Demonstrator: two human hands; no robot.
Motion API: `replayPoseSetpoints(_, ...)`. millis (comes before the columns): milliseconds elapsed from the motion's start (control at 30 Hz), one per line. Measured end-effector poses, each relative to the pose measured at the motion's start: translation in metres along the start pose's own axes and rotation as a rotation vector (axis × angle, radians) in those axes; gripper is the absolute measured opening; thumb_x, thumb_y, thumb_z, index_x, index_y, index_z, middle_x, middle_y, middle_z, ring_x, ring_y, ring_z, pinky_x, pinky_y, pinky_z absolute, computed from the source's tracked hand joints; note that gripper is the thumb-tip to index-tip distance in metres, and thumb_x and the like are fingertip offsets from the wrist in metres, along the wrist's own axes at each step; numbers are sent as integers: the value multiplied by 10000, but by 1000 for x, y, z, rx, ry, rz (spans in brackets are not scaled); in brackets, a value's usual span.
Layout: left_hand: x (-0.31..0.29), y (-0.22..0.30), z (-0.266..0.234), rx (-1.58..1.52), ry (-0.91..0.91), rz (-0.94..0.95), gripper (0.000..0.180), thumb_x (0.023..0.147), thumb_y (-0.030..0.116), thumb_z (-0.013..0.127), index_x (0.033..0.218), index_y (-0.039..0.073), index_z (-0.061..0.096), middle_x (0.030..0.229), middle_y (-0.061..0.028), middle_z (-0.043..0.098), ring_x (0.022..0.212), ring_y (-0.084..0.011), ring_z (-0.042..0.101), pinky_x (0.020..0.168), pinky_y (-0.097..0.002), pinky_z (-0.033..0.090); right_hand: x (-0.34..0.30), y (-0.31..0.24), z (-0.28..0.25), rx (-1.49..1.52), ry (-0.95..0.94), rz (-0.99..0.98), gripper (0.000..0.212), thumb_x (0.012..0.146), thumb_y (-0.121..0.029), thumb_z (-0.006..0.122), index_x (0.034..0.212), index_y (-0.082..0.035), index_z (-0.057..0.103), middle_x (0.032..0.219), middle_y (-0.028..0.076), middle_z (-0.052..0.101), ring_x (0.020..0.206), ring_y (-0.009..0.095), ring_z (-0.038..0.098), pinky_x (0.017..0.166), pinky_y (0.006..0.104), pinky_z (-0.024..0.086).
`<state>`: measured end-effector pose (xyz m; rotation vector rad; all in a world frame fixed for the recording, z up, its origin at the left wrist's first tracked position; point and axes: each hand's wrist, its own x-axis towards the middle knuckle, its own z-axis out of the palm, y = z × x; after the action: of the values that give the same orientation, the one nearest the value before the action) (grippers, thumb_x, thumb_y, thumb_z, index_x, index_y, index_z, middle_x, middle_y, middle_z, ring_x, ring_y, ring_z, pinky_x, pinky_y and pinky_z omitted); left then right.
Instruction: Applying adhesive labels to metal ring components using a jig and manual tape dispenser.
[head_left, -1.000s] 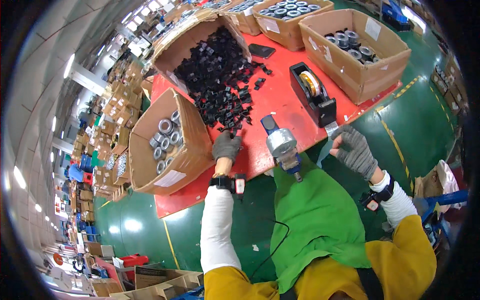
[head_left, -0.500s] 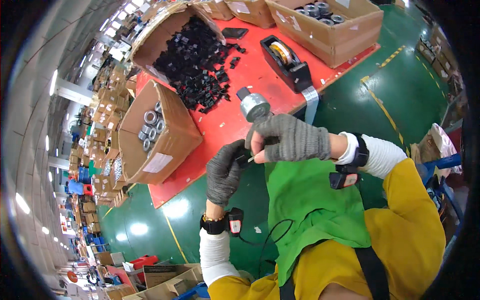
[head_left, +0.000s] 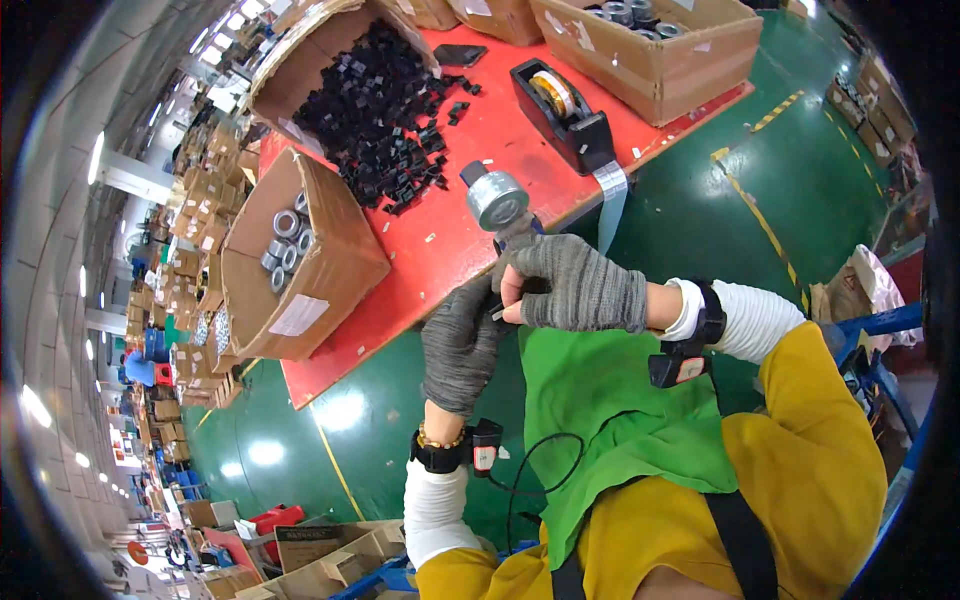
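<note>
Left hand (head_left: pixel 458 345): fingers curled, hold hidden
Right hand (head_left: pixel 580 285): fingers narrow, hold unclear
Pale sliver (head_left: pixel 497 313): between hands, nearer right fingertips

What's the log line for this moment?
left grey-gloved hand: beside right grey-gloved hand | small pale item: at fingers, kind unclear | black tape dispenser: on red table

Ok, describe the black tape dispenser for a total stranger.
Find the red tabletop, then its rightmost brown cardboard box. Just left of that sits a long black tape dispenser. Only it holds a white-and-amber roll, its pale strip hanging past the edge.
</note>
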<state>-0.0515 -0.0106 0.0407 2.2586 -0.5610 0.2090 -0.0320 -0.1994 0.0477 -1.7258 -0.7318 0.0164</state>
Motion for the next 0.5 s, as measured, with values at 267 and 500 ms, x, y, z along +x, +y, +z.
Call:
replayPoseSetpoints(267,-4,-2,4,91,-1,16,348,728,16,573,1074,25,551,926,-154,608,857,-319,592,785,-366,451,-5,4,6,-52,117,-48,157,705,-126,684,736,-40,556,705,71,564,687,206,563,650,323,446)
replayPoseSetpoints(500,-6,6,12,-82,27,-5,303,761,20,536,1064,17,551,868,-155,608,806,-302,608,705,-348,477,-4,1,-2,-18,78,15,274,695,-169,714,846,-45,523,793,70,553,735,180,551,664,305,446)
